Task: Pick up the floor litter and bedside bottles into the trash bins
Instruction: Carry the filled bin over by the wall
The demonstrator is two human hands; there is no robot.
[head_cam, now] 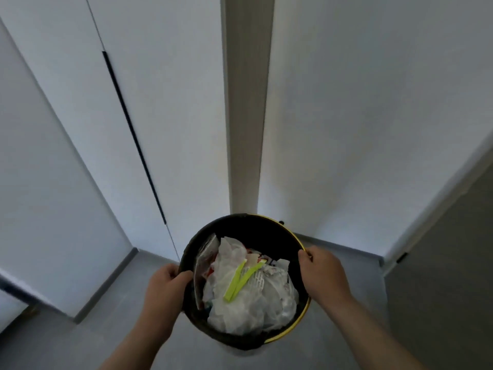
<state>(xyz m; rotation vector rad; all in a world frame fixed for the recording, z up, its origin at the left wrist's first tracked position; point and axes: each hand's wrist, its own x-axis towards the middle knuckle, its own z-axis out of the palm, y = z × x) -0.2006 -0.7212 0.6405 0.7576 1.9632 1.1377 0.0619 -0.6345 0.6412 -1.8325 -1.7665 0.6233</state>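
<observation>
The trash bin (240,228) is black inside with a yellow rim, holding white crumpled paper (248,311) and lime-green strips (241,280) — above it, white walls (360,116); below, grey floor (112,329).

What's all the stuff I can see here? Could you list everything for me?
Trash bin: one, black liner with yellow rim, centre, held over the floor.
Crumpled wrappers: a heap, mostly white, inside the bin.
Plastic strips: two, lime green, on top of the heap.
Clear packet: one, see-through, against the bin's left wall.
Cupboard doors: white, on the left.
Wall: white, behind the bin.
Floor: grey.
Left hand: gripping the bin's left rim.
Right hand: gripping the bin's right rim.
</observation>
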